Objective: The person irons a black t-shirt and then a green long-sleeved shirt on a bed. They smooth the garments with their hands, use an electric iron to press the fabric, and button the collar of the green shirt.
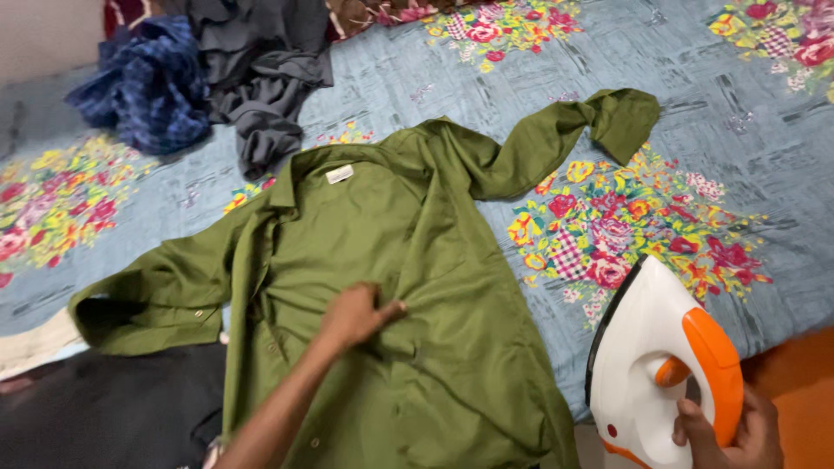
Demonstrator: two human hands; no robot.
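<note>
A green shirt (pixel 408 287) lay spread open on a bed covered with a blue floral sheet (pixel 695 130). The left hand (pixel 356 314) pinched a fold of cloth at the shirt's middle. The right hand (pixel 730 430) gripped the orange handle of a white iron (pixel 647 365), held upright beside the shirt's right edge. The soleplate looked likely to scorch the sheet or fingers if it tipped. A heap of dark clothes (pixel 208 78) crowded the far left corner

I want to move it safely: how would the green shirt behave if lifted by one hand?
The green shirt would probably hang limp: it already bunches under the left hand. It seems light, and its spread sleeves would likely trail.
</note>
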